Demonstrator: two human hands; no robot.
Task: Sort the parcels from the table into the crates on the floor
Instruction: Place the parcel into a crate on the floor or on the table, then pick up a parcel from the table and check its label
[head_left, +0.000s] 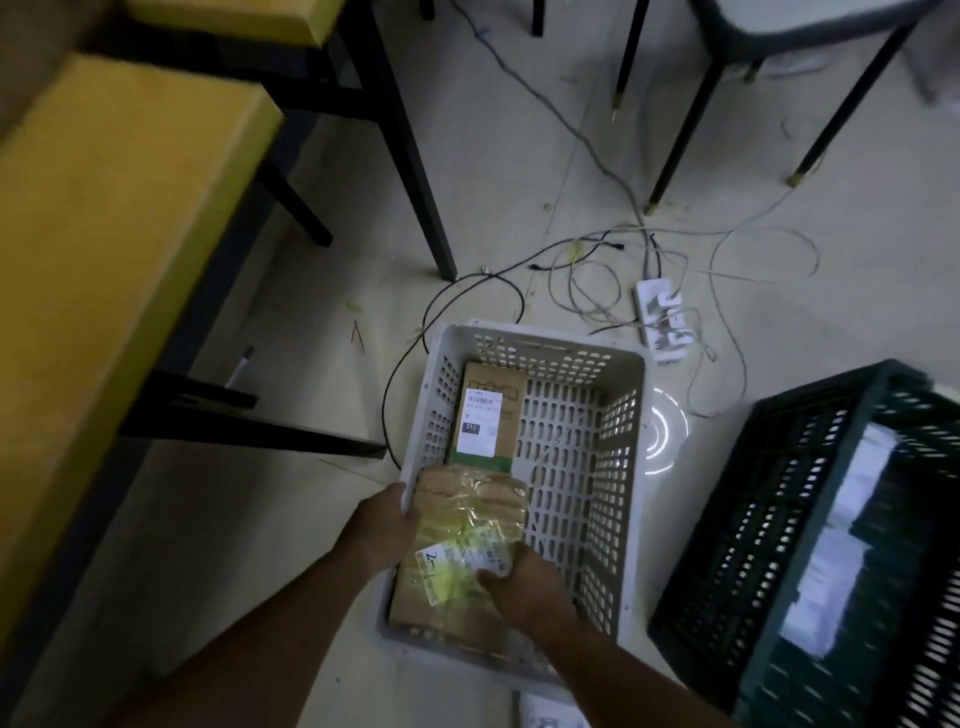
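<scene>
Both my hands are on one parcel: my left hand grips the left edge of the taped parcel, fingers curled under its side, and my right hand pinches it from the lower right, thumb pressed on its white shipping label. That parcel is brown cardboard wrapped in shiny clear tape, and I hold it low in the near end of the grey crate, just below the middle of the frame; whether it already rests on the crate's bottom I cannot tell. Beyond it in the same crate, toward the far wall, lies a second cardboard box with a white printed label on top, its near edge touching or slipping under the parcel I hold. At the lower right of the frame stands a dark green crate, close beside the grey one, with something pale inside that is too blurred to make out. All of this sits on the pale floor. Above the grey crate, right of centre, a white power strip lies among tangled cables. My yellow-topped desk fills the left side of the frame, its black legs running down to the floor. Thin dark chair legs stand at the upper right.
</scene>
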